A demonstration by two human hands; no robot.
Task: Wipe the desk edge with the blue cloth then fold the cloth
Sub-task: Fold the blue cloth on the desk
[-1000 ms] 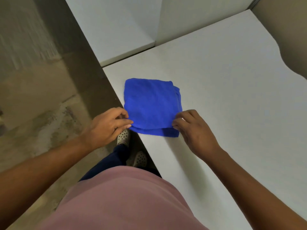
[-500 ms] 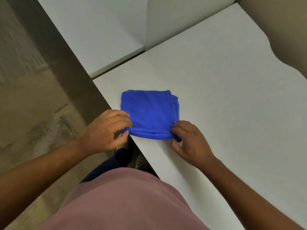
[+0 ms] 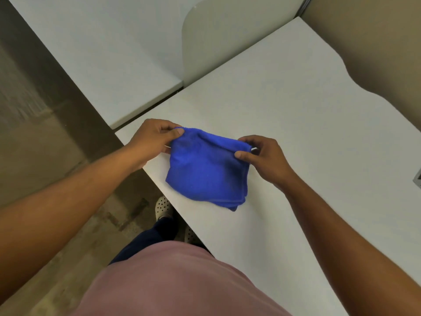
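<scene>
The blue cloth is folded into a small thick square near the left edge of the white desk. My left hand pinches its far left corner between thumb and fingers. My right hand pinches the far right corner. The far edge of the cloth is raised off the desk between my hands, while its near part hangs down and touches the desktop close to the desk edge.
A second white desk lies beyond a narrow gap, with an upright divider panel between the two. A beige wall bounds the desk's wavy right side. Bare floor lies to the left, my feet below the edge.
Both hands have carried the near edge of the cloth up and away, over the rest. The cloth was lying flat on the desk and is now partly lifted.
</scene>
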